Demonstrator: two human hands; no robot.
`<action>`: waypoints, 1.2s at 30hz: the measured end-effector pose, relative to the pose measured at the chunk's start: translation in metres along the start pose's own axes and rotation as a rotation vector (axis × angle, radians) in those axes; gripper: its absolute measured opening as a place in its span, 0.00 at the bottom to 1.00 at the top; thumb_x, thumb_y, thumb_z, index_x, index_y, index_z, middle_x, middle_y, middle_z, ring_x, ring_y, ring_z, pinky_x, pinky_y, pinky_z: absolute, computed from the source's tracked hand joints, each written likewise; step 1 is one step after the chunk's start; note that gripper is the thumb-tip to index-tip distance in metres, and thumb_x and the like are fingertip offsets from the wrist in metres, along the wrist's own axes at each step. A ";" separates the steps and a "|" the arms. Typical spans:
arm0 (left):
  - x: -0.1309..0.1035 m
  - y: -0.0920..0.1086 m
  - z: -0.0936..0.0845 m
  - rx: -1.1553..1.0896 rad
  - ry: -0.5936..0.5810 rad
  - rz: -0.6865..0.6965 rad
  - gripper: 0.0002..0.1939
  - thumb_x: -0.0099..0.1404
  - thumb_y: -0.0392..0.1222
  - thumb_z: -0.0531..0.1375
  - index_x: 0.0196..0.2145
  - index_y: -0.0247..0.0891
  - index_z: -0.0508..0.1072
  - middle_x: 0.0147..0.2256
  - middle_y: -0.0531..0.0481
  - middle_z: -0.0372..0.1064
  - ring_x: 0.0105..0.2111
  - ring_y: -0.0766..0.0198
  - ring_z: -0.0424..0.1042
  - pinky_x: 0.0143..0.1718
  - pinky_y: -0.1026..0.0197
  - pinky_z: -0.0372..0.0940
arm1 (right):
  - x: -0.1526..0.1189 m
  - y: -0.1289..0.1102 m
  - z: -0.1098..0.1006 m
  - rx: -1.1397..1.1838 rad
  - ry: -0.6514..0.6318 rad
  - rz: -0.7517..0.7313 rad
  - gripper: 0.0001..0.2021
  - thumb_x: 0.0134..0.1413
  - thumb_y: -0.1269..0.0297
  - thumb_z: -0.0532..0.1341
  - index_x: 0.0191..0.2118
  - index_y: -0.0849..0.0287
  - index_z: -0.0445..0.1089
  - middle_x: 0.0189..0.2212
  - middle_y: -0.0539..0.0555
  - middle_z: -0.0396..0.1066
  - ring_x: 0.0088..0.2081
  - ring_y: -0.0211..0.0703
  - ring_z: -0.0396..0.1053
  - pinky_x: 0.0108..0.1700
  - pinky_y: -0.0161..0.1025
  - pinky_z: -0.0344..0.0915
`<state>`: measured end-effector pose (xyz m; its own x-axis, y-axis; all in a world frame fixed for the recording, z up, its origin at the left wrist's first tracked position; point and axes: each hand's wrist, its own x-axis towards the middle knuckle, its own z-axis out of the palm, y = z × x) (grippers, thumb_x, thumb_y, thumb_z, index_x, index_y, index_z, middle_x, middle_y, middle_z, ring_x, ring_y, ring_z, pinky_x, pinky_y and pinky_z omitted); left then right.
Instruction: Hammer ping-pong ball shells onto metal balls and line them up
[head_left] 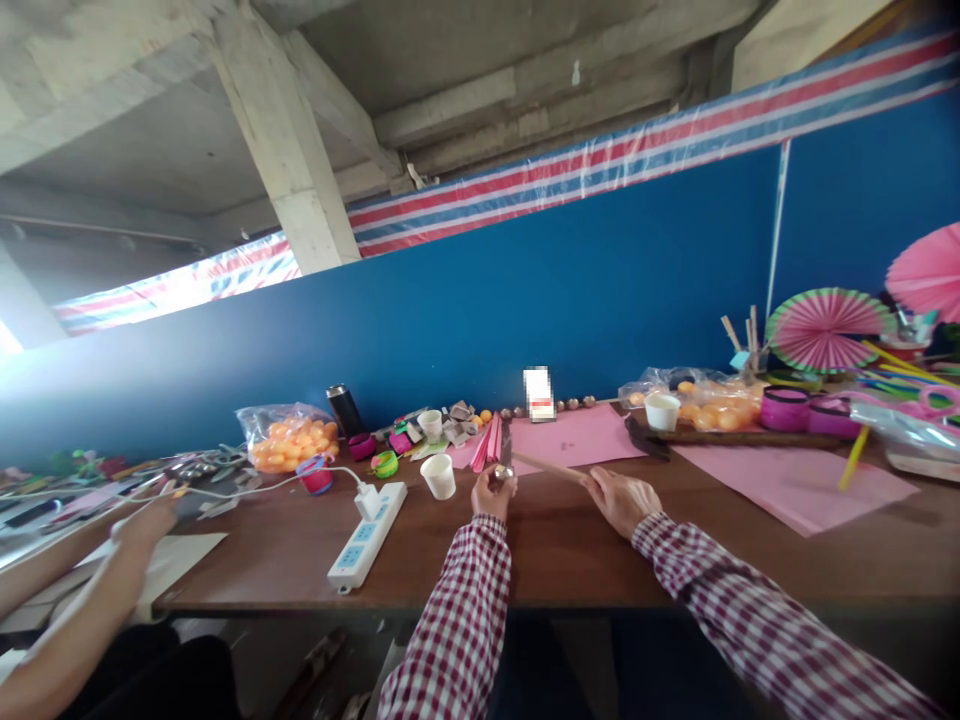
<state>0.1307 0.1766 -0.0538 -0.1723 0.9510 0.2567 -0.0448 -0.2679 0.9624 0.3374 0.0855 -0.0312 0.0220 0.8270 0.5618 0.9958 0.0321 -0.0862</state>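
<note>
My left hand is closed around a small shiny ball with a silvery or brownish surface. In my right hand is a thin flat wooden stick, and its far end points left toward the ball. Whether stick and ball touch, I cannot tell. Just beyond my hands lies a sheet of pink paper, with pink folded strips at its left. A phone with a blurred screen stands upright behind the paper, beside a row of similar shiny balls.
A white paper cup and a white power strip stand left of my hands. Bags of orange balls lie farther out. A dark-handled tool rests right of the paper. At far left, another person's hand works.
</note>
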 end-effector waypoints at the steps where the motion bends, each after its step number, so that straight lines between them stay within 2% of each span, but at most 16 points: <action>1: -0.001 0.001 0.000 0.003 -0.003 0.001 0.21 0.41 0.38 0.64 0.36 0.32 0.67 0.23 0.50 0.70 0.20 0.67 0.69 0.23 0.64 0.67 | 0.000 0.000 0.001 -0.002 0.005 0.004 0.19 0.57 0.52 0.41 0.29 0.56 0.63 0.24 0.48 0.70 0.22 0.34 0.63 0.22 0.34 0.37; 9: -0.003 0.008 -0.003 0.055 0.005 -0.003 0.20 0.41 0.41 0.64 0.34 0.31 0.69 0.25 0.47 0.71 0.22 0.66 0.70 0.25 0.64 0.66 | 0.000 0.000 0.002 0.012 0.020 -0.002 0.20 0.57 0.52 0.41 0.29 0.56 0.63 0.25 0.49 0.70 0.22 0.34 0.64 0.22 0.35 0.38; 20: -0.003 0.009 -0.002 0.088 0.004 0.017 0.16 0.44 0.43 0.62 0.31 0.30 0.71 0.18 0.51 0.68 0.18 0.69 0.66 0.23 0.66 0.64 | 0.000 0.001 0.003 0.019 0.010 0.003 0.19 0.57 0.52 0.41 0.29 0.56 0.63 0.26 0.49 0.70 0.22 0.34 0.64 0.22 0.34 0.39; 33: 0.001 0.002 -0.004 0.055 -0.015 0.020 0.18 0.44 0.45 0.62 0.33 0.31 0.71 0.20 0.50 0.69 0.20 0.67 0.68 0.24 0.64 0.65 | -0.001 -0.001 -0.002 0.024 0.004 0.018 0.20 0.57 0.52 0.40 0.28 0.56 0.63 0.24 0.50 0.70 0.22 0.35 0.65 0.22 0.34 0.39; 36: 0.001 0.003 -0.005 0.051 -0.020 0.016 0.19 0.46 0.45 0.61 0.34 0.30 0.71 0.21 0.49 0.69 0.20 0.66 0.69 0.25 0.63 0.65 | 0.000 -0.001 -0.002 0.021 -0.032 0.040 0.20 0.57 0.53 0.40 0.29 0.56 0.62 0.24 0.50 0.70 0.23 0.36 0.65 0.22 0.35 0.39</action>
<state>0.1255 0.1757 -0.0513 -0.1530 0.9498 0.2729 0.0085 -0.2749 0.9614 0.3366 0.0844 -0.0296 0.0586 0.8452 0.5312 0.9920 0.0102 -0.1257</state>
